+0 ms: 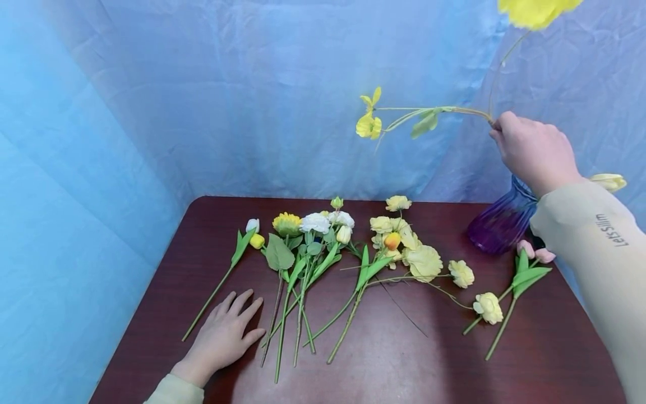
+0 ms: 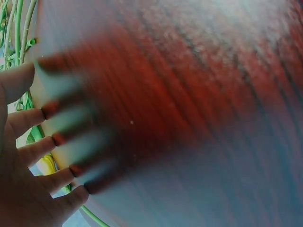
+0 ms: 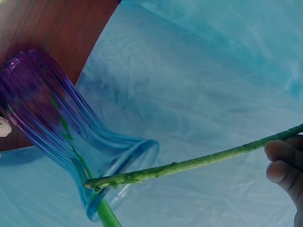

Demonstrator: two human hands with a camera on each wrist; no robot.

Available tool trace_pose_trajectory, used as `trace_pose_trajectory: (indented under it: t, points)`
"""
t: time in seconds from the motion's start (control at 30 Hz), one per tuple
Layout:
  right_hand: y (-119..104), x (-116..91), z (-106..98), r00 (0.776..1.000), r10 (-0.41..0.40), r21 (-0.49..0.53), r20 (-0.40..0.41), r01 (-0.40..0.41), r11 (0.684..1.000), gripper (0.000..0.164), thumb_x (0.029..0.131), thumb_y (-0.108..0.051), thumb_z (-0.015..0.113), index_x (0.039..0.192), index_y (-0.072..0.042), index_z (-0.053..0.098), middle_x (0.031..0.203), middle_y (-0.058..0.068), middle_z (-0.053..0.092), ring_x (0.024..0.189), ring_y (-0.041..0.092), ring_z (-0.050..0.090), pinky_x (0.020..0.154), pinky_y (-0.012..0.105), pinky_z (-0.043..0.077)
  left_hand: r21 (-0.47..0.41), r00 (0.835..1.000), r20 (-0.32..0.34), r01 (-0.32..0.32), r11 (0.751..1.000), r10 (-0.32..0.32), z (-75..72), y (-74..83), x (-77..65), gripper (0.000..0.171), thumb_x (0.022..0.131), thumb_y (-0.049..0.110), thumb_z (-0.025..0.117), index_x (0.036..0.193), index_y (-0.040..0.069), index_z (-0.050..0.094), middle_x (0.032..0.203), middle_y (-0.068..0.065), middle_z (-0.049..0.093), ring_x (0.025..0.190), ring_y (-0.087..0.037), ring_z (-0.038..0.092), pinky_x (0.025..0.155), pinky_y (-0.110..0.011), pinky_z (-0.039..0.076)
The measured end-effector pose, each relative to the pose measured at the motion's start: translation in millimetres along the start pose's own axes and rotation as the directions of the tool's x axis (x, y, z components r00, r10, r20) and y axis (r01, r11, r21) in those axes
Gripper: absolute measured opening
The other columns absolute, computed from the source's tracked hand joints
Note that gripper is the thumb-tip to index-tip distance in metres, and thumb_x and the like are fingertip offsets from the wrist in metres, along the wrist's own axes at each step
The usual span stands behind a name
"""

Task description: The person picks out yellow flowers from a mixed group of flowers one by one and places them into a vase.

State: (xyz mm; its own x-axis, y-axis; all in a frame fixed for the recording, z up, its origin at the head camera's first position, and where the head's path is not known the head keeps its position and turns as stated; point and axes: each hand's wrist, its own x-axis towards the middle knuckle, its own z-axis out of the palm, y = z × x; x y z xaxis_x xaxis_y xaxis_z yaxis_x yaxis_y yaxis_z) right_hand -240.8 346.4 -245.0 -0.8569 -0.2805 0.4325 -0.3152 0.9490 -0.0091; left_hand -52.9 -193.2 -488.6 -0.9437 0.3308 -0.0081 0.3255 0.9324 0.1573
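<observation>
High at the right, my right hand (image 1: pixel 537 148) pinches the stem of a yellow artificial flower spray (image 1: pixel 539 11), its big bloom cut off by the top of the head view and smaller blooms pointing left. In the right wrist view the cut end of that stem (image 3: pixel 213 158) overlaps the mouth of a purple-to-blue glass vase (image 3: pixel 113 146). A green stem (image 3: pixel 110 216) stands inside the vase, and a pale yellow tulip (image 1: pixel 608 182) shows beyond my sleeve. My left hand (image 1: pixel 222 334) rests on the table with fingers spread, beside several flower stems.
On the dark red table (image 1: pixel 383 376) lie a white-and-yellow tulip stem (image 1: pixel 214 300), a yellow sunflower (image 1: pixel 286 224), white blooms (image 1: pixel 316 223), pale yellow flowers (image 1: pixel 423 262), an orange tulip (image 1: pixel 392 241) and pink tulips (image 1: pixel 530 276). Blue cloth (image 1: pixel 252 101) hangs behind.
</observation>
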Motion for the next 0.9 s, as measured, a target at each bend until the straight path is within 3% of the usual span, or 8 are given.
trace_pose_trajectory:
  t: [0.33,0.47,0.7,0.9]
  points:
    - [-2,3,7,0.998,-0.059,-0.024,-0.026,0.059,0.998,0.017,0.101,-0.014,0.052,0.100,0.003,0.054,0.070,0.018,0.058,0.044,0.028,0.046,0.038,0.050,0.038,-0.001,0.999,0.035,-0.006,1.000,0.006,0.4,-4.0,0.5,0.069,0.084,0.047,0.070,0.142,0.018,0.048,0.147,-0.015,0.038,0.132,-0.047,0.032,0.098,-0.064,0.036]
    - [-7,10,9,0.998,-0.071,-0.042,0.000,0.071,0.997,0.018,0.101,-0.015,0.052,0.093,0.001,0.050,0.065,0.014,0.053,0.045,0.029,0.044,0.037,0.049,0.035,-0.005,0.998,0.059,0.004,1.000,-0.003,0.2,-4.8,0.8,0.069,0.085,0.048,0.069,0.144,0.018,0.046,0.148,-0.014,0.037,0.133,-0.046,0.031,0.100,-0.063,0.035]
    - [-16,16,15,0.981,-0.180,-0.091,-0.073,0.173,0.981,0.023,0.100,-0.014,0.055,0.085,0.000,0.044,0.058,0.010,0.044,0.039,0.026,0.035,0.032,0.044,0.029,-0.016,0.998,0.065,0.007,1.000,-0.006,0.2,-5.7,-0.5,0.069,0.085,0.049,0.068,0.144,0.018,0.046,0.148,-0.015,0.037,0.133,-0.046,0.030,0.102,-0.062,0.034]
    - [-21,25,8,0.975,-0.218,-0.114,-0.052,0.211,0.971,0.025,0.102,-0.014,0.051,0.083,-0.002,0.041,0.058,0.008,0.040,0.039,0.024,0.032,0.033,0.042,0.029,-0.021,0.998,0.066,0.004,1.000,-0.003,-1.3,-5.7,0.9,0.070,0.085,0.047,0.070,0.144,0.018,0.046,0.149,-0.015,0.036,0.133,-0.046,0.030,0.102,-0.062,0.034]
